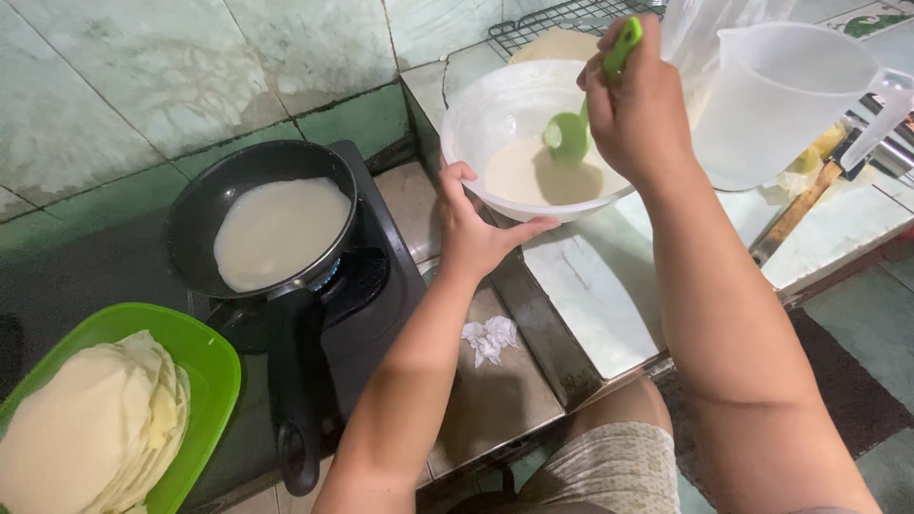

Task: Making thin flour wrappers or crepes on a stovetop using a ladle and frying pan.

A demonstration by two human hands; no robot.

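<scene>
My right hand (635, 112) grips the handle of a green ladle (571, 133), whose cup hangs just above pale batter in a white bowl (476, 114). At the bowl's near-left rim, my left hand (473, 231) steadies it, thumb under the edge. To the left, a black frying pan (224, 190) sits on a black gas stove (367, 286). A thin pale crepe (279, 230) covers the pan's bottom.
A green plate (205, 366) at the lower left holds a stack of cooked thin crepes (95, 428). A clear plastic measuring jug (776, 100) stands right of the bowl. A wire rack (557, 21) lies behind it, and a crumpled white tissue (488, 339) lies by the stove.
</scene>
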